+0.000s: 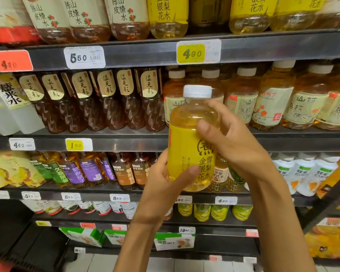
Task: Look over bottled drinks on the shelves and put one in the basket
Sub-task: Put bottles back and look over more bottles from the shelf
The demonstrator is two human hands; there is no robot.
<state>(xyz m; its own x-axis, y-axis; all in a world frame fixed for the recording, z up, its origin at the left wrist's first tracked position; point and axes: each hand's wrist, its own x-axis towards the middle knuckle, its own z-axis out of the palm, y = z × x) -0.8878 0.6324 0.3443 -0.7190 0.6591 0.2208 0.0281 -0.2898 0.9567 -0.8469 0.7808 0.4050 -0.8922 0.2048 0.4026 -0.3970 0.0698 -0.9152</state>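
Both forearms reach up from below: left hand (165,177) cups the base of the yellow-label bottle (192,138), thumb across the label; right hand (232,142) wraps the shoulder from the right, fingers curled around it. Bottle is upright, off the shelf, in front of the middle shelf (126,143) rows, white cap (197,91) on. Looks full, so fairly heavy; smooth rigid plastic, best gripped mid-body on the label; no basket in view.
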